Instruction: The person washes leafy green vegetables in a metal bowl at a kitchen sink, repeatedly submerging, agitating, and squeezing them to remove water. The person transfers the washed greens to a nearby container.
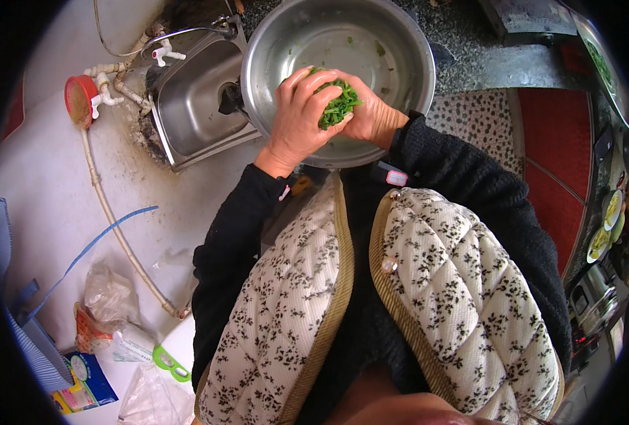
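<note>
A clump of chopped green leafy vegetable (pixel 340 106) is pressed between my two hands, above a large stainless steel basin (pixel 314 48). My left hand (pixel 306 114) lies over the left side of the clump with its fingers curled round it. From the right, my right hand (pixel 370 111) cups the same clump, partly hidden behind the left. Small green bits stick to the basin's inner wall and bottom, and a shallow layer of liquid seems to lie in it.
Left of the basin is a steel sink (pixel 200 101) with a tap (pixel 167 53) on the wall pipes. A speckled stone counter (pixel 468 58) runs right. Plates of food (pixel 598 244) stand at the far right. Plastic bags (pixel 110 297) lie at lower left.
</note>
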